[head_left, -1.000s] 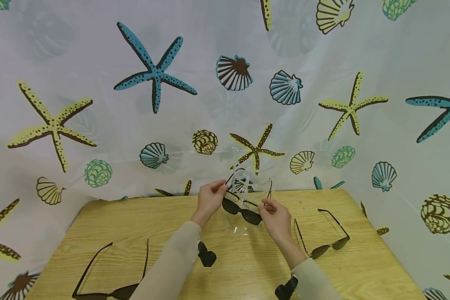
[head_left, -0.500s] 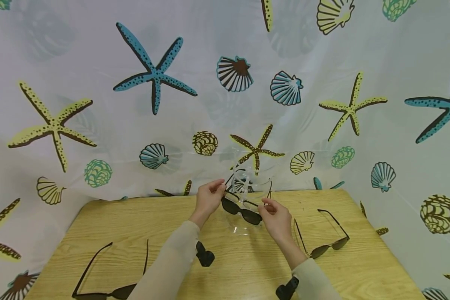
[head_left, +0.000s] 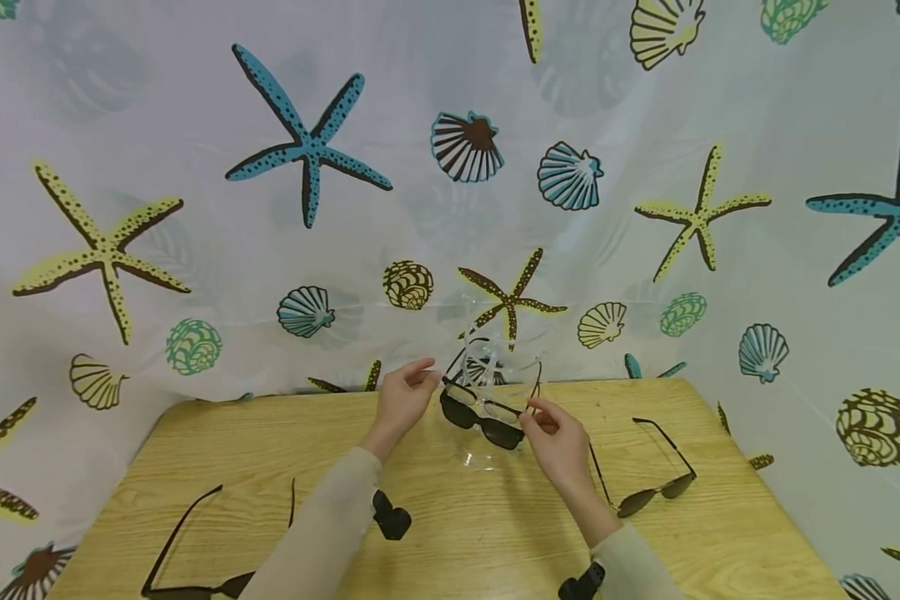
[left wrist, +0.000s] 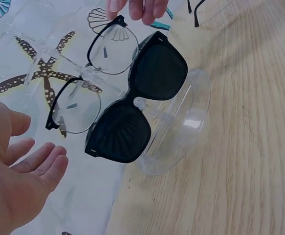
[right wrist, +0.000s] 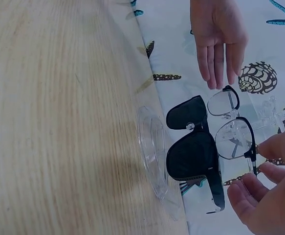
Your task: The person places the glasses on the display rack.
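A pair of eyeglasses [right wrist: 234, 139] with clear lenses and dark brows sits on a transparent display stand [left wrist: 193, 115]. Black sunglasses [left wrist: 158, 72] rest on the same stand, just below and in front of them. My left hand [head_left: 402, 404] is apart from both pairs, its fingers relaxed beside the left hinge of the eyeglasses. On the other side, my right hand [head_left: 558, 437] has thumb and fingertips at the hinge and temple of the eyeglasses, seeming to pinch there lightly. The fingers partly hide that temple.
More sunglasses [head_left: 637, 500] lie unfolded on the wooden table [head_left: 450, 542] to the right. Another dark pair [head_left: 183, 592] lies at the front left, partly hidden by the left sleeve. A patterned curtain [head_left: 390, 75] hangs close behind the stand.
My left hand has let go of the eyeglasses and moved left, away from their hinge. The right hand stays nearly in place, and both pairs remain on the stand.
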